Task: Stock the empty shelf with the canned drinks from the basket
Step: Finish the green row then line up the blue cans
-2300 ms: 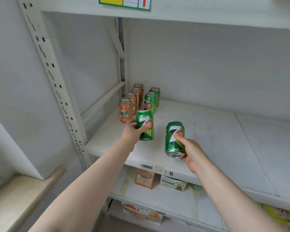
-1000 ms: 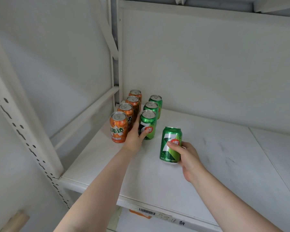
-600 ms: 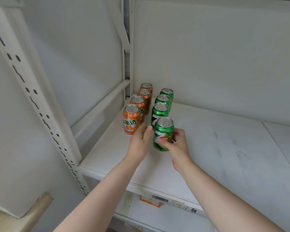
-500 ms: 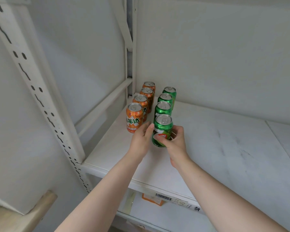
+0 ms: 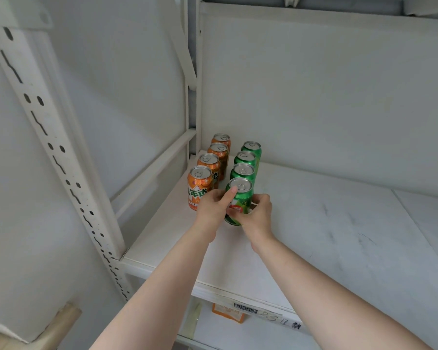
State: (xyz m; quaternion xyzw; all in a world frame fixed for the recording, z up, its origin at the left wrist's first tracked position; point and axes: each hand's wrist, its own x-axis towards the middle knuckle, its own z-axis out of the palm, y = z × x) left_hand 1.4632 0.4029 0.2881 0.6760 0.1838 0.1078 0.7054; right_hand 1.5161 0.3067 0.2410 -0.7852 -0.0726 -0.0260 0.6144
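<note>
Spreading wide and white, shelf board (image 5: 326,236) carrying two rows of upright cans at its back left corner: four orange soda cans (image 5: 209,170) on the left, four green soda cans (image 5: 245,164) just beside them on the right. Standing upright on the board at the near end of the green row, front green can (image 5: 240,198) being grasped from both sides. Wrapping its right side, right hand (image 5: 257,214) with fingers curled round it; pressing its left side, left hand (image 5: 213,207) with thumb laid up the can toward the rim.
</note>
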